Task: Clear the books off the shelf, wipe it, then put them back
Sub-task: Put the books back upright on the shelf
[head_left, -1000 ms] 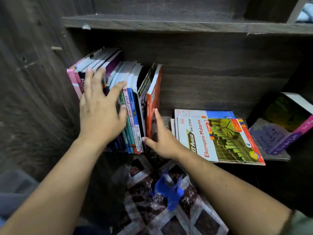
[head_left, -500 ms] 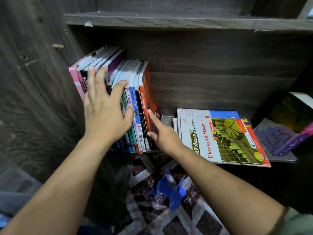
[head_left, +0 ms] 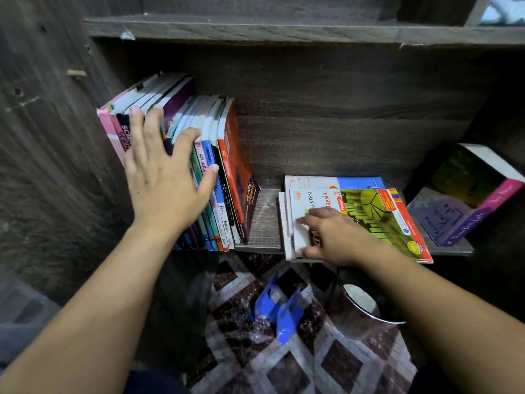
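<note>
Fingers of my left hand [head_left: 162, 183] lie spread flat against the upright row of books [head_left: 199, 172] at the shelf's [head_left: 264, 220] left end; my right hand [head_left: 332, 237] grips the near corner of the flat stack [head_left: 366, 211]; beyond it a thick book [head_left: 466, 194] leans.

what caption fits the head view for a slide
Left hand steadies upright books while right hand grips the flat textbook stack.

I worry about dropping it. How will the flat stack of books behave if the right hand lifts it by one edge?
The stack holds several thin paperbacks, so it probably sags and fans apart. The glossy top cover may slip. The right hand grips only the near-left corner, so a firmer two-sided hold seems safer.
</note>
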Demonstrator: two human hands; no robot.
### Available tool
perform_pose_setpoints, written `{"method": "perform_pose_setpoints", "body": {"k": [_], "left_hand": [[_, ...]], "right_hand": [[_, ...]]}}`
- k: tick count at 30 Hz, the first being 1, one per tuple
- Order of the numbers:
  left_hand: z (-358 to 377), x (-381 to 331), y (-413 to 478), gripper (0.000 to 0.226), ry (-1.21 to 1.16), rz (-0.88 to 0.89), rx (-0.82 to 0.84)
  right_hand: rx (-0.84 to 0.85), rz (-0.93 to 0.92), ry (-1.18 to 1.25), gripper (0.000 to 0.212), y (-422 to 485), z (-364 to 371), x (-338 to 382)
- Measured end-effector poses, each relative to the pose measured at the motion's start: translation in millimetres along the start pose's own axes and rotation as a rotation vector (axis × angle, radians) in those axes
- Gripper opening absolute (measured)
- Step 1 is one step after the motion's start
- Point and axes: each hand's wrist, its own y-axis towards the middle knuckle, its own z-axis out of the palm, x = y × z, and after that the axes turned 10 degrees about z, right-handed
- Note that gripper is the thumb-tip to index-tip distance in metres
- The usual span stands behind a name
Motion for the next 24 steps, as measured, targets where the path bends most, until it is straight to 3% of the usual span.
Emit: {"method": "perform_pose_setpoints", "body": {"k": [4,9,11,13,16,24], "left_hand": [[2.1,-2.0,1.2,0.055,0.01,-0.006,-0.011],[4.7,-5.5,3.4,0.054,0.009,-0.033,-0.024],[5.7,-6.1,4.4,0.055,0.015,-0.037,-0.029],[6.2,-7.0,4.8,0.054,0.01,-0.037,-0.034],[6.4,-7.4,4.5,0.054,0.0,-0.038,-0.04],[3.7,-5.8,3.7,0.048,-0.056,-0.032,-0.076]], "right_hand": [[0.134,0.085,-0.093,0.103,-18.8,10.2,-34.9],[0.169,0.109,-0.052,0.086,-20.5,13.0,-41.9],[0.149,0.097,-0.057,0.068,-19.9,7.4,-37.6],[0.022,0.117,-0.111,0.047,-17.3,-0.1,-31.3],[-0.178,0.203,-0.128,0.035,-13.3,-10.3,-19.9],[-0.567,0.17,0.449,0.04,0.6,-39.2,27.8]]}}
